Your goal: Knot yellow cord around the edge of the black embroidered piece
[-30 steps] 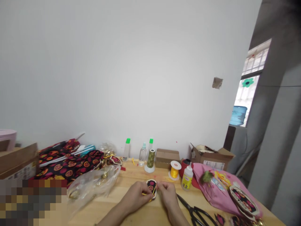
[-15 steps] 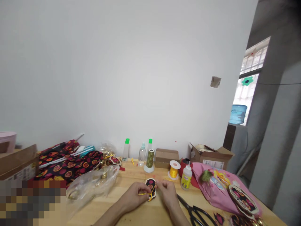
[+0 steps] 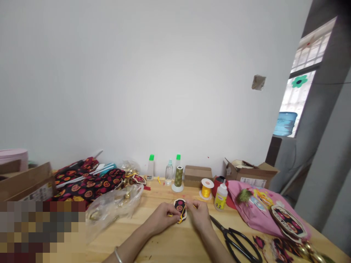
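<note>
Between my hands is a small oval fabric patch (image 3: 180, 206), dark with red round prints and a cream border. A yellow cord (image 3: 183, 211) runs across its face and lies bunched at its lower edge. My left hand (image 3: 164, 218) is closed at the patch's lower left, the cord pinched between thumb and fingers. My right hand (image 3: 199, 216) is closed at the patch's right side, with a bit of yellow cord showing at its fingertips. Black scissors (image 3: 229, 233) lie on the table just right of my right forearm.
Behind the patch stand a green thread cone (image 3: 178, 176), a yellow cord spool (image 3: 206, 190) and a glue bottle (image 3: 221, 197). Pink cloth (image 3: 241, 212) with a larger oval patch (image 3: 289, 223) lies right. Left are a plastic bag (image 3: 109, 206), printed fabric (image 3: 82, 188) and a cardboard box (image 3: 30, 182).
The view has shifted, so the scene sits further right and higher. My right hand has drawn slightly away from the patch, and yellow cord now shows at its fingertips.
</note>
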Available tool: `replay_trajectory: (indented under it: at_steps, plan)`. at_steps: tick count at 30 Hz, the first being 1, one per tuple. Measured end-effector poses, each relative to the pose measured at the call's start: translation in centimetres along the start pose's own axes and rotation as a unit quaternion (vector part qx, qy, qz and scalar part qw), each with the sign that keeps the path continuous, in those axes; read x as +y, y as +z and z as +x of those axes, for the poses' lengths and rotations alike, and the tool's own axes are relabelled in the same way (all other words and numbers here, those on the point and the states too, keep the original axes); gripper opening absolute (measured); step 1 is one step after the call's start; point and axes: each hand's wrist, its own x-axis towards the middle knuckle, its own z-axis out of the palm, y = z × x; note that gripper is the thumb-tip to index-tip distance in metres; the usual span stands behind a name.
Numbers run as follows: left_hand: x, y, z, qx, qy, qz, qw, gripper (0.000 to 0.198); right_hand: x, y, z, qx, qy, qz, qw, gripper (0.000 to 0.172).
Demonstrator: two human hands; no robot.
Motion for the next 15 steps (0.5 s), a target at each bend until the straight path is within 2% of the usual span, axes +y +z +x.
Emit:
replay_trajectory:
  at_steps: [5,10,15]
  plan:
    - [0.0,0.2,0.0,0.026,-0.031,-0.001,0.999,0.03,0.6,-0.5,0.4,-0.003,0.009,0.004,1.0,0.03]
    - [-0.1,0.1,0.0,0.025,-0.076,-0.027,0.996,0.036,1.5,-0.8,0.8,-0.02,0.055,0.021,0.998,0.034]
    - [-0.5,0.2,0.1,0.035,-0.074,-0.029,0.996,0.035,1.4,-0.6,0.6,-0.034,0.087,0.052,0.994,0.033]
